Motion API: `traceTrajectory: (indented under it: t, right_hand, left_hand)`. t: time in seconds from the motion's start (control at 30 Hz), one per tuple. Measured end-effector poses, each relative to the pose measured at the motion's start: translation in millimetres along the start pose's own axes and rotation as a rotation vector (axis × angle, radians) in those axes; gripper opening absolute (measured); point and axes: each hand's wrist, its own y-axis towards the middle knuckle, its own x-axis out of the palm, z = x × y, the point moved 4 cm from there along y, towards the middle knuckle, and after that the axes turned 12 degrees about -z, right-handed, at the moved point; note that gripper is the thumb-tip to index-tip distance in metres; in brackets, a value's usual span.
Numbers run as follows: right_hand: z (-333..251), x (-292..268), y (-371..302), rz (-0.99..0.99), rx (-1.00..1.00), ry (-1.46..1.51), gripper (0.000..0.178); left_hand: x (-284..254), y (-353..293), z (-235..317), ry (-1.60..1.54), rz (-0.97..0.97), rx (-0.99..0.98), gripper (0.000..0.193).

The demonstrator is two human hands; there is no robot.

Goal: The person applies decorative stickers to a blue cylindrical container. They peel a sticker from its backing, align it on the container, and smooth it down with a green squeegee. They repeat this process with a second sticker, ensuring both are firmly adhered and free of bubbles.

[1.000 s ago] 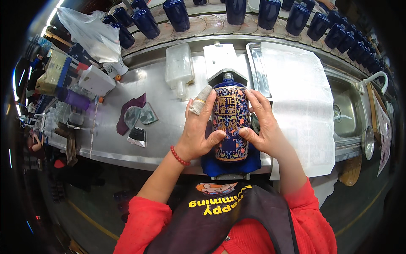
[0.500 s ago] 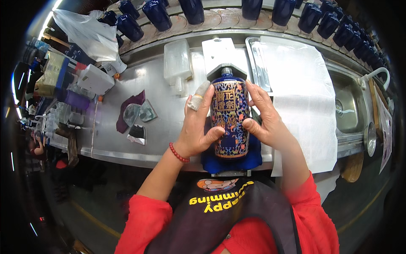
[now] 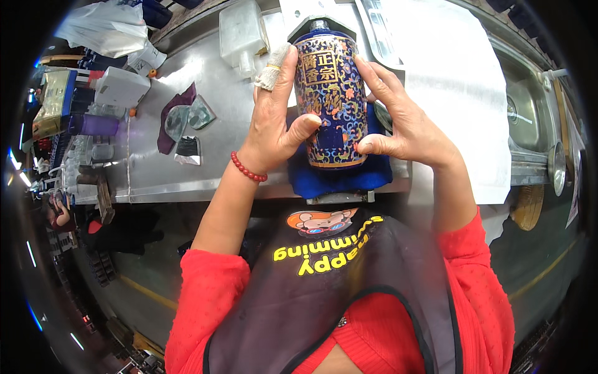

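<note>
The left hand (image 3: 273,118) and right hand (image 3: 405,121) clasp the floral-patterned blue bottle (image 3: 333,96) on blue cloth (image 3: 342,181) at the surface's near edge (image 3: 152,192), where it looks stiff, slick and breakable, best steadied by both sides.

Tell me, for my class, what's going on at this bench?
Someone has both hands at a patterned blue bottle lying on blue cloth, its neck pointing away. The left hand lies along its left side, thumb over the front; the right hand is at its right side. A clear bottle lies farther left.
</note>
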Motion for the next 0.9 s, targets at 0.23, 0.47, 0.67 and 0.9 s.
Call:
traceTrajectory:
  t: [0.23, 0.47, 0.67, 0.9]
  right_hand:
    - [3, 0, -3, -0.02, -0.012, -0.027, 0.129]
    - [10, 0, -2, -0.023, -0.052, -0.028, 0.133]
    - [8, -1, -18, 0.013, -0.014, 0.026, 0.135]
    - [-19, 6, -31, 0.179, -0.083, -0.176, 0.116]
  left_hand:
    - [-1, 0, 1, 0.03, -0.005, 0.004, 0.104]
    - [0, 1, 1, 0.033, -0.013, 0.008, 0.106]
    - [-1, -14, 52, 0.247, -0.1, 0.018, 0.115]
    - [28, -33, 51, 0.35, -0.042, -0.035, 0.12]
